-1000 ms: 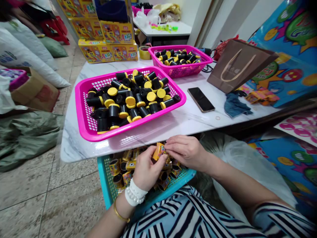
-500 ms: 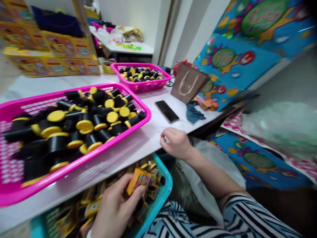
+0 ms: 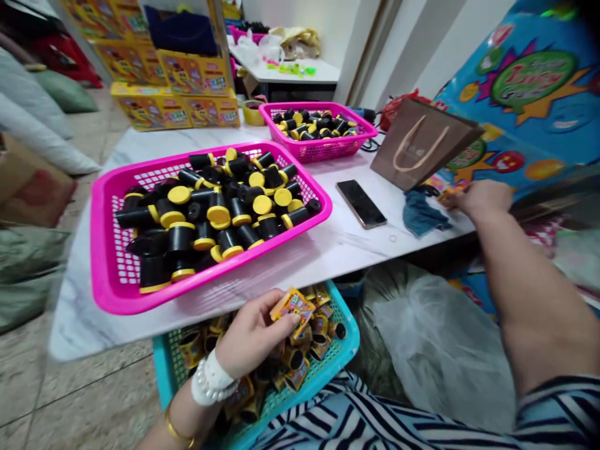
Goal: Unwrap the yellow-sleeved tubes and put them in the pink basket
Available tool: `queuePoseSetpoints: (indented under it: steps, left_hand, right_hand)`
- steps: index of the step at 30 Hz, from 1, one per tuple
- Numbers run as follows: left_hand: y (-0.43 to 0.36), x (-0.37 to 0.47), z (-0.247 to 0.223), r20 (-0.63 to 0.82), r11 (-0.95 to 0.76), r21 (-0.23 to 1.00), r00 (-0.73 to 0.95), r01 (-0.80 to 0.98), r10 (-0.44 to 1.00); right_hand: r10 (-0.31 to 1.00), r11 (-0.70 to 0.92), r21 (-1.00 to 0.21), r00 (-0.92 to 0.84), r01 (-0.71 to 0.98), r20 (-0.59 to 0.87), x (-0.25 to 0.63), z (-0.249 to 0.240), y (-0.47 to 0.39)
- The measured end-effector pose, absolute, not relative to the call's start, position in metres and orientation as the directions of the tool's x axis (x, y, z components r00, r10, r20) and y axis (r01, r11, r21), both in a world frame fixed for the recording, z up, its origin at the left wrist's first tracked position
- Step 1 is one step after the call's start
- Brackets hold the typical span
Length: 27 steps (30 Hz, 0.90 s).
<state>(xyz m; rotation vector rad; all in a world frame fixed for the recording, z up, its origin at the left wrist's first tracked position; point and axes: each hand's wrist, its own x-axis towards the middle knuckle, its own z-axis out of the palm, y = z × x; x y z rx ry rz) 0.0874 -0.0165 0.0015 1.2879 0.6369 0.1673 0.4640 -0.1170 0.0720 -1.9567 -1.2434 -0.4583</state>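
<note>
Between its thumb and fingers, my left hand (image 3: 255, 331) pinches a small yellow-orange printed packet (image 3: 294, 310), above a teal basket (image 3: 350, 325) of yellow-wrapped black pieces. My right hand (image 3: 485, 199) reaches to the right end of the white table, its fingers at a small pile of orange printed pieces (image 3: 449, 195); whether it grips any is too small to tell. Beside that pile lies a crumpled blue cloth (image 3: 422, 214). A large pink basket (image 3: 105, 275) on the table holds black cylinders with yellow caps.
Behind stands a second pink basket (image 3: 323, 150) of similar cylinders. A phone (image 3: 360, 203) and a brown paper bag (image 3: 422, 147) are on the table. Yellow boxes (image 3: 150, 111) are stacked at the back left. Plastic bags (image 3: 445, 344) hang below the table's front edge.
My right hand has moved from above the table's front edge to the orange pieces at the right. My left hand still holds a packet over the teal basket. The view has turned left.
</note>
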Motion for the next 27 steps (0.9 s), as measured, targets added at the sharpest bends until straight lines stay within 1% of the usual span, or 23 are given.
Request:
queuePoseSetpoints:
  steps: [2, 4, 7, 9, 10, 12, 14, 15, 16, 17, 18, 19, 20, 21, 23, 25, 27]
  left_hand:
    - [-0.013, 0.087, 0.004, -0.335, 0.258, 0.936, 0.824, 0.238, 0.458]
    - [-0.010, 0.087, 0.008, -0.316, 0.203, 0.947, 0.831, 0.249, 0.457]
    - [-0.007, 0.090, 0.016, -0.283, 0.106, 0.959, 0.843, 0.264, 0.457]
    - [-0.006, 0.094, 0.021, -0.264, 0.065, 0.962, 0.851, 0.264, 0.453]
    - [-0.006, 0.097, 0.023, -0.257, 0.051, 0.964, 0.856, 0.262, 0.448]
    - [-0.006, 0.102, 0.026, -0.235, 0.015, 0.967, 0.869, 0.254, 0.436]
    - [-0.005, 0.107, 0.027, -0.199, -0.054, 0.968, 0.885, 0.244, 0.421]
    - [-0.005, 0.108, 0.027, -0.178, -0.103, 0.965, 0.890, 0.242, 0.419]
    - [-0.005, 0.110, 0.027, -0.159, -0.158, 0.956, 0.891, 0.246, 0.425]
    - [-0.006, 0.110, 0.028, -0.141, -0.213, 0.943, 0.887, 0.256, 0.440]
    - [-0.006, 0.110, 0.027, -0.125, -0.264, 0.926, 0.878, 0.271, 0.463]
    - [-0.007, 0.109, 0.027, -0.106, -0.311, 0.905, 0.862, 0.291, 0.496]
    - [-0.008, 0.108, 0.026, -0.085, -0.352, 0.882, 0.841, 0.313, 0.535]
    - [-0.009, 0.106, 0.025, -0.059, -0.384, 0.860, 0.813, 0.336, 0.579]
    - [-0.011, 0.102, 0.019, -0.006, -0.411, 0.830, 0.742, 0.378, 0.670]
    - [-0.013, 0.098, 0.012, 0.005, -0.346, 0.858, 0.669, 0.379, 0.744]
    - [-0.016, 0.093, 0.004, -0.047, -0.200, 0.935, 0.661, 0.293, 0.749]
  right_hand:
    - [0.602, -0.202, -0.409, 0.442, 0.890, 0.665, 0.468, 0.067, -0.114]
    - [0.586, -0.203, -0.409, 0.446, 0.889, 0.677, 0.477, 0.064, -0.114]
    - [0.501, -0.296, -0.391, 0.490, 0.871, 0.714, 0.481, 0.057, -0.118]
    - [0.497, -0.319, -0.418, 0.526, 0.851, 0.691, 0.464, 0.048, -0.121]
    - [0.545, -0.285, -0.457, 0.534, 0.843, 0.646, 0.448, 0.042, -0.121]
    - [0.724, -0.157, -0.537, 0.466, 0.829, 0.508, 0.403, 0.030, -0.120]
    - [0.901, 0.001, -0.671, 0.291, 0.742, 0.323, 0.353, 0.020, -0.118]
    - [0.950, 0.059, -0.729, 0.187, 0.683, 0.252, 0.330, 0.017, -0.117]
    - [0.989, 0.089, -0.844, 0.053, 0.529, 0.137, 0.310, 0.015, -0.116]
    - [0.998, 0.065, -0.909, -0.027, 0.413, 0.059, 0.293, 0.013, -0.115]
    - [0.998, 0.031, -0.940, -0.060, 0.339, 0.011, 0.279, 0.013, -0.115]
    - [0.999, 0.003, -0.948, -0.046, 0.318, -0.012, 0.269, 0.012, -0.115]
    - [1.000, -0.002, -0.932, 0.014, 0.361, 0.004, 0.261, 0.011, -0.115]
    - [0.995, 0.014, -0.900, 0.081, 0.435, 0.054, 0.255, 0.010, -0.116]
    - [0.968, 0.069, -0.818, 0.161, 0.571, 0.193, 0.247, 0.004, -0.117]
    - [0.947, 0.104, -0.798, 0.187, 0.594, 0.262, 0.244, -0.003, -0.117]
    - [0.943, 0.094, -0.842, 0.224, 0.531, 0.247, 0.242, -0.010, -0.116]
